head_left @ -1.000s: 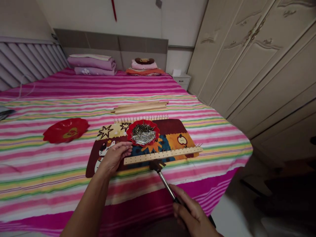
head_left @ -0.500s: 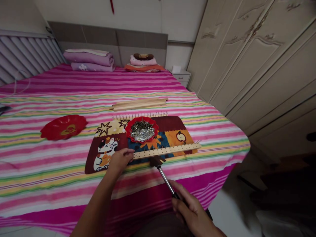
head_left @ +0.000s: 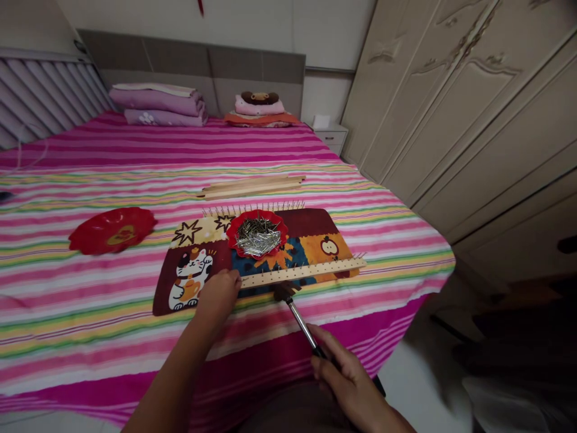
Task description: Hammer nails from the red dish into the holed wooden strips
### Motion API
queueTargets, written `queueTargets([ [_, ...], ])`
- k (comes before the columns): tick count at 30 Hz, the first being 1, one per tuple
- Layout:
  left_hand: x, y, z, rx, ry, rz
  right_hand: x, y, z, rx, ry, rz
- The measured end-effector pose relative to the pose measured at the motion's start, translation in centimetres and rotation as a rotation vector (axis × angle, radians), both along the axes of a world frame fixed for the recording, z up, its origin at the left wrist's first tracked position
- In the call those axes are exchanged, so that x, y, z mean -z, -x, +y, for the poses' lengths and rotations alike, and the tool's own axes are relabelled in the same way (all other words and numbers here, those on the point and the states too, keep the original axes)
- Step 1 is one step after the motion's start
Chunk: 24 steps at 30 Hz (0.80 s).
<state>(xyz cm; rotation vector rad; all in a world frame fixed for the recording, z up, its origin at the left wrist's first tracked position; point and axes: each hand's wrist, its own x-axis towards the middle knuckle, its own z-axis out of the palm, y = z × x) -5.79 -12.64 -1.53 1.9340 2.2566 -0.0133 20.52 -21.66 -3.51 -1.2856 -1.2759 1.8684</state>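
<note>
wooden strip: pale, narrow, one (head_left: 297, 275); laid across the near part of the mat, right end jutting slightly past the mat's edge; dark dots along its face, thin nails standing from it, those at the right end leaning.
left hand: one (head_left: 219, 293); at the left end of the strip, fingers drawn together; whether they pinch the strip or a nail cannot be told.
right hand: one (head_left: 345, 370); wrapped around the black grip of the hammer.
hammer: bright metal shaft (head_left: 301, 320), dark head just beside the strip's near edge, around its middle; contact with the mat unclear.
nail bowl: red, scalloped rim (head_left: 231, 236); set on the mat beyond the strip, heaped with nails (head_left: 259, 239), dark to the rear, silvery to the front.
mat: patchwork print (head_left: 302, 218), with cat, apple and star shapes; flat on the bed.
second strip: pale (head_left: 220, 211), at the mat's far edge, behind the bowl; a row of upright nails.
spare strips: several, wooden (head_left: 252, 186); bundled farther back on the bed.
red dish: scalloped, gold mark inside (head_left: 99, 228); left of the mat.
bed: striped cover (head_left: 54, 270), pink, white, yellow and green.
folded bedding: purple stack (head_left: 157, 102), by the headboard (head_left: 180, 66).
</note>
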Motion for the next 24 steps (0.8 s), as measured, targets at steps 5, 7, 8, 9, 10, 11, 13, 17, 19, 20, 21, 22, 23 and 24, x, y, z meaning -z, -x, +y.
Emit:
queueTargets([
  [5, 0.6, 0.2, 0.3, -0.12, -0.101, -0.429, 0.5, -0.1, 0.0, -0.012, -0.031, -0.017],
  [7, 1.2, 0.1, 0.7, -0.246, -0.114, -0.803, 0.5, -0.1, 0.0, -0.01, -0.034, -0.016],
  [8, 1.6, 0.0, 0.9, -0.295, -0.124, -0.965, 0.5, -0.1, 0.0, -0.013, -0.035, -0.015],
  [9, 1.9, -0.1, 1.0, -0.328, -0.143, -1.087, 0.5, -0.1, 0.0, -0.014, -0.036, -0.015],
  [10, 2.2, -0.2, 1.2, -0.348, -0.167, -1.159, 0.5, -0.1, 0.0, -0.017, -0.039, -0.018],
  [11, 2.4, -0.2, 1.3, -0.361, -0.186, -1.189, 0.5, -0.1, 0.0, -0.02, -0.042, -0.019],
  [13, 2.7, -0.3, 1.5, -0.386, -0.203, -1.18, 0.4, -0.1, 0.1, -0.024, -0.051, -0.016],
  [17, 2.8, -0.3, 1.5, -0.374, -0.208, -1.116, 0.2, -0.1, 0.3, -0.036, -0.081, -0.016],
  [19, 2.6, -0.4, 1.5, -0.358, -0.211, -1.097, 0.2, -0.1, 0.4, -0.038, -0.096, -0.028],
  [20, 2.6, -0.4, 1.4, -0.352, -0.212, -1.078, 0.1, -0.1, 0.4, -0.035, -0.1, -0.036],
  [21, 2.5, -0.5, 1.3, -0.344, -0.217, -1.045, 0.1, -0.1, 0.4, -0.031, -0.1, -0.043],
  [22, 2.5, -0.5, 1.2, -0.333, -0.225, -0.999, 0.1, -0.1, 0.4, -0.027, -0.094, -0.047],
  [23, 2.5, -0.6, 1.1, -0.315, -0.235, -0.946, 0.0, -0.1, 0.3, -0.023, -0.08, -0.051],
  [24, 2.5, -0.7, 1.0, -0.293, -0.247, -0.894, -0.2, 0.0, 0.3, -0.021, -0.061, -0.051],
])
